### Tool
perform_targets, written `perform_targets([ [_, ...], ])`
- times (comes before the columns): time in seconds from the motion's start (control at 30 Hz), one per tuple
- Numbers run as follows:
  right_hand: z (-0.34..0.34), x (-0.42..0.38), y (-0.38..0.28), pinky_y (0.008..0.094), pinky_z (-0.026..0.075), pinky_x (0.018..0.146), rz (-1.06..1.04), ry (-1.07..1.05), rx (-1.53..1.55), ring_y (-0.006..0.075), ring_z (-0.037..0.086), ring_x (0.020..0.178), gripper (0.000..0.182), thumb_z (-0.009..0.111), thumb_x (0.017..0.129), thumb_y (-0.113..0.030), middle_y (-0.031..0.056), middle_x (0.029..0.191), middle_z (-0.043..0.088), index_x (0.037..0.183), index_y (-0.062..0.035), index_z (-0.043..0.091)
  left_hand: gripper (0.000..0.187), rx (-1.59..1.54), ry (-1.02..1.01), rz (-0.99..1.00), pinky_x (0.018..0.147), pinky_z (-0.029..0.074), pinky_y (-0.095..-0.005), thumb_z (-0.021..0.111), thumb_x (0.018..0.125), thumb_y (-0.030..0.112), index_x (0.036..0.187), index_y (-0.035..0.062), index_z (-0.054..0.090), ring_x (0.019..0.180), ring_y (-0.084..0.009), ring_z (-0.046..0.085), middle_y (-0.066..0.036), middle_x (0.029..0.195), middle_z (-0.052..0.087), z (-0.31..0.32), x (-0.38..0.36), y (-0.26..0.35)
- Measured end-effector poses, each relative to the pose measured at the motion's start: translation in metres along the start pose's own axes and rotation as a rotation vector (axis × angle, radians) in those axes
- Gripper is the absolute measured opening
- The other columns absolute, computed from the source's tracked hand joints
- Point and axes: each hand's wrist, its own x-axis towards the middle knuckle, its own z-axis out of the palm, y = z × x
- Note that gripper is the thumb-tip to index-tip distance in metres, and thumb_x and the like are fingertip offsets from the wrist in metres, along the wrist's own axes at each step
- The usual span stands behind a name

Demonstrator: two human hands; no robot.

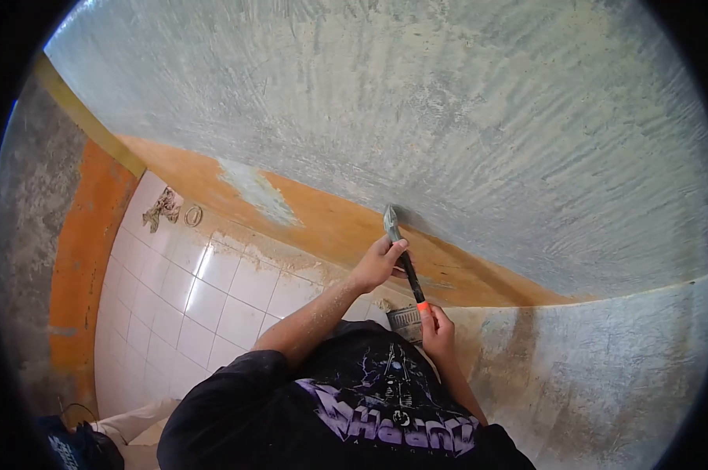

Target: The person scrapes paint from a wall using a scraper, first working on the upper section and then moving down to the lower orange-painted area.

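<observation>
A long-handled scraper [413,283] with a black handle, an orange band near its lower end and a pale metal head reaches up to the wall. Its head is at the border between the grey scraped surface [416,102] and the orange paint [338,215]; whether it touches cannot be made out. My left hand [380,265] is closed round the upper handle, just below the head. Lower down, my right hand [437,327] grips the handle's end by the orange band. Pale dust speckles my left forearm.
White floor tiles [228,317] lie at left, with paint debris along the wall's foot. A crumpled rag [162,210] and a ring-shaped item [193,216] rest near the corner. Behind my right hand is a dark ridged object [405,319]. Another person's leg [138,421] shows at lower left.
</observation>
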Motion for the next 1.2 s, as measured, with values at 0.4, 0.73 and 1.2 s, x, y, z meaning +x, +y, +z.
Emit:
perform_targets([
  [0.4,0.011,-0.003,0.005,0.0236,0.038,0.054,-0.073,0.077,-0.082,0.0054,0.046,0.060,0.028,0.058,0.099,-0.023,-0.0021,0.069,0.055,0.106,0.0023,0.065,0.028,0.095,-0.136,-0.040,0.079,0.062,-0.0388,0.049,0.104,0.028,0.115,0.0023,0.049,0.094,-0.0213,0.068,-0.012,0.105,0.063,-0.007,0.004,0.007],
  [0.73,0.025,-0.014,0.009,0.0251,0.039,0.055,-0.004,0.125,-0.032,0.0069,0.046,0.061,0.028,0.059,0.098,-0.024,-0.0001,0.067,0.053,0.107,0.0013,0.066,0.029,0.115,-0.199,-0.048,0.079,0.063,-0.0385,0.050,0.104,0.029,0.114,0.0011,0.048,0.096,-0.0224,0.067,-0.013,0.104,0.062,-0.014,0.006,0.001],
  [1.2,0.043,-0.002,0.004,0.0235,0.037,0.053,0.000,0.077,-0.002,0.0051,0.045,0.059,0.027,0.059,0.100,-0.024,-0.0045,0.067,0.052,0.110,-0.0004,0.065,0.031,0.087,-0.157,-0.071,0.076,0.063,-0.0399,0.053,0.103,0.028,0.116,0.0006,0.048,0.097,-0.0231,0.067,-0.013,0.105,0.061,-0.035,0.001,0.016],
])
